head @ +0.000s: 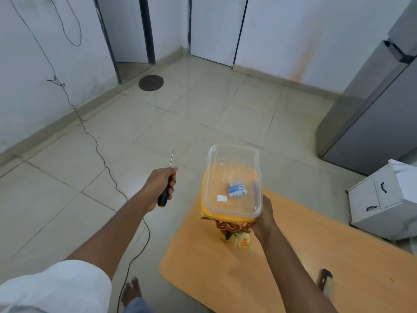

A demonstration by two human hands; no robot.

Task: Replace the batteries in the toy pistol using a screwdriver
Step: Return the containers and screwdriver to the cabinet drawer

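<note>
the screwdriver (pixel 166 188) is gripped in the left hand (pixel 161 186), fingers wrapped tight round the dark handle, shaft pointed up and away over the floor (pixel 67 177), likely kept ready and clear of the body. to the right, a clear container (pixel 232 181) on its yellow lid (pixel 204 207) is held from below by the right hand (pixel 265 219), fingers curled at its near corner, kept level so the batteries (pixel 237 190) inside stay put. it is carried above the wooden table (pixel 282 267). the toy pistol is not made out for sure
</note>
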